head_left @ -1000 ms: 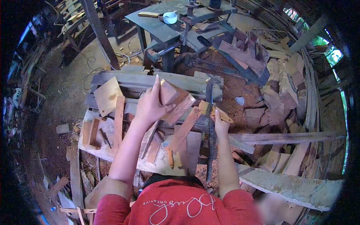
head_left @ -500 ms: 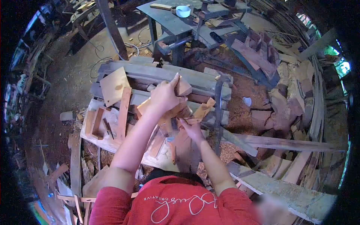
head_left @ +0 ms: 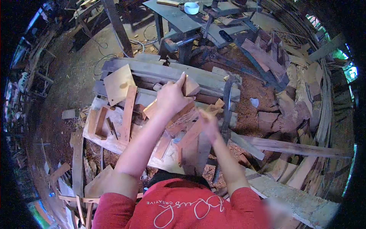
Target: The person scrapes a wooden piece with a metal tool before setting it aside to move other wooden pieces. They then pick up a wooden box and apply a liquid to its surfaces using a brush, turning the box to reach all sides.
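My left hand (head_left: pixel 171 95) grips a wooden block (head_left: pixel 190 87) near the middle of the workbench, its index finger stretched along the block's top. A larger wooden piece (head_left: pixel 183 118) with a rough face lies under that hand and wrist. My right hand (head_left: pixel 208 121), blurred by motion, is at the upper end of a long reddish wooden strip (head_left: pixel 194 133); its fingers look bent, but their hold is unclear. To the left lie a square board (head_left: pixel 120 84), a narrow plank (head_left: pixel 129 112), a small wooden frame (head_left: pixel 100 124) and a thin dark tool (head_left: pixel 112 128).
A metal table (head_left: pixel 171 15) bearing a white bowl (head_left: pixel 191 8) stands beyond the bench. A dark curved bar (head_left: pixel 227 99) rises at the bench's right side. Planks (head_left: pixel 293 147) and wood scraps lie at the right, offcuts at the lower left.
My right hand has moved up and right, and the strip beside it now lies at a slant. My left hand stays on the block. The whole view has shifted slightly.
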### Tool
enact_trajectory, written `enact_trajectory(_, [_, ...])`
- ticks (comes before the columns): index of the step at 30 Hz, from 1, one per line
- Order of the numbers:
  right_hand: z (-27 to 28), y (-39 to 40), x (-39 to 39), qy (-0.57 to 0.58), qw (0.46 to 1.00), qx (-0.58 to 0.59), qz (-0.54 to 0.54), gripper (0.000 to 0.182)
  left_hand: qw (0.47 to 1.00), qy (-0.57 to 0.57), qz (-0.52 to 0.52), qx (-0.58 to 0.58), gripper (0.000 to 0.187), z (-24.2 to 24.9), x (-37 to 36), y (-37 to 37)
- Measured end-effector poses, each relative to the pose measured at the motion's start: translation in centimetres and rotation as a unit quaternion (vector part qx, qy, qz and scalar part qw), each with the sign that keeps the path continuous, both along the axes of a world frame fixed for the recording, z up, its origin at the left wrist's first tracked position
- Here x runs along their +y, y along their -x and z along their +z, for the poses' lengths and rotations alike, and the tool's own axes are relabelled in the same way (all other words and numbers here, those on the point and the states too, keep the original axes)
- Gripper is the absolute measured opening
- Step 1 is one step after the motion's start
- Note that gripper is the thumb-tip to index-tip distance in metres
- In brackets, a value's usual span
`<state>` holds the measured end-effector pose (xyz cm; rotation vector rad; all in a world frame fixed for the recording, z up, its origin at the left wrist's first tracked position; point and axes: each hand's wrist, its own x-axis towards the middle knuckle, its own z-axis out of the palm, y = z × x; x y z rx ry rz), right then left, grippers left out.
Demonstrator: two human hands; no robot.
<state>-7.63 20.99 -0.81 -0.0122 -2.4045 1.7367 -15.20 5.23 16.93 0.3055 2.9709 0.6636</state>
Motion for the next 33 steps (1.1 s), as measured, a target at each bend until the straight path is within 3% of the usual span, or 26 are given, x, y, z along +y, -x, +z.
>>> enact_trajectory(1, [0.5, -1.2, -1.7, -0.041, 0.998, 0.034, 0.040, 0.022, 1.000, -0.001, 0.000, 0.005, 0.077, 0.0, 0.1, 0.0])
enact_trajectory(3, [3.5, -2.6, -4.9, -0.216, 0.962, -0.062, 0.157, 0.025, 1.000, -0.003, 0.000, 0.011, 0.077, -0.1, 0.0, 0.1])
enact_trajectory(5, [1.7, -4.5, -7.7, -0.108, 0.974, 0.051, 0.191, 0.022, 1.000, -0.020, 0.000, 0.019, 0.077, -0.6, -0.3, 0.3])
enact_trajectory(9, [-0.5, -6.0, -9.3, 0.025, 0.973, 0.060, 0.220, 0.023, 0.999, 0.002, 0.032, -0.006, 0.079, -0.5, -1.3, 1.2])
enact_trajectory(10, [0.2, -5.7, -8.6, 0.138, 0.978, -0.122, 0.099, 0.023, 0.999, -0.007, 0.040, -0.026, 0.080, -0.4, -2.0, 1.5])
enact_trajectory(11, [0.9, -5.2, -7.8, 0.243, 0.924, -0.296, -0.028, 0.023, 0.998, -0.016, 0.047, -0.045, 0.081, -0.3, -2.8, 1.7])
enact_trajectory(13, [1.7, -3.1, -5.6, 0.353, 0.924, -0.130, -0.066, 0.020, 0.998, -0.030, 0.040, -0.042, 0.083, -0.4, -4.2, 1.5])
enact_trajectory(17, [3.4, -1.4, -4.7, 0.356, 0.905, -0.181, -0.144, 0.016, 0.985, -0.074, 0.146, -0.057, 0.084, -1.7, -6.6, 0.0])
enact_trajectory(19, [3.1, -1.0, -4.4, 0.123, 0.983, -0.066, -0.115, 0.019, 0.964, -0.178, 0.197, 0.022, 0.071, -3.8, -7.7, -0.4])
enact_trajectory(20, [2.8, -1.0, -4.3, 0.123, 0.984, -0.065, -0.115, 0.019, 0.948, -0.241, 0.208, -0.023, 0.066, -3.6, -7.9, -0.9])
enact_trajectory(22, [2.5, -1.2, -4.4, -0.106, 0.982, 0.014, -0.159, 0.021, 0.940, -0.254, 0.229, 0.006, 0.064, -3.9, -8.0, -1.7])
enact_trajectory(24, [2.6, -1.3, -5.3, -0.152, 0.981, 0.003, -0.123, 0.021, 0.929, -0.268, 0.253, 0.033, 0.063, -4.1, -7.8, -2.3])
enact_trajectory(25, [3.1, -1.4, -6.1, -0.196, 0.977, -0.008, -0.090, 0.021, 0.936, -0.225, 0.270, 0.023, 0.071, -3.4, -7.3, -2.7])
enact_trajectory(26, [4.4, -1.5, -7.3, -0.146, 0.983, -0.080, -0.077, 0.019, 0.941, -0.181, 0.286, 0.013, 0.079, -3.1, -7.1, -2.9])
enact_trajectory(30, [3.8, -1.6, -8.9, -0.089, 0.991, -0.051, -0.090, 0.017, 0.940, -0.187, 0.285, 0.021, 0.079, -4.1, -7.6, -2.7])
enact_trajectory(31, [4.3, -1.3, -8.5, 0.064, 0.989, -0.118, -0.059, 0.020, 0.940, -0.183, 0.285, 0.029, 0.078, -3.9, -7.5, -2.7])
enact_trajectory(33, [5.5, -1.1, -7.8, 0.358, 0.902, -0.242, 0.005, 0.024, 0.940, -0.180, 0.288, 0.036, 0.078, -3.4, -7.1, -2.7])
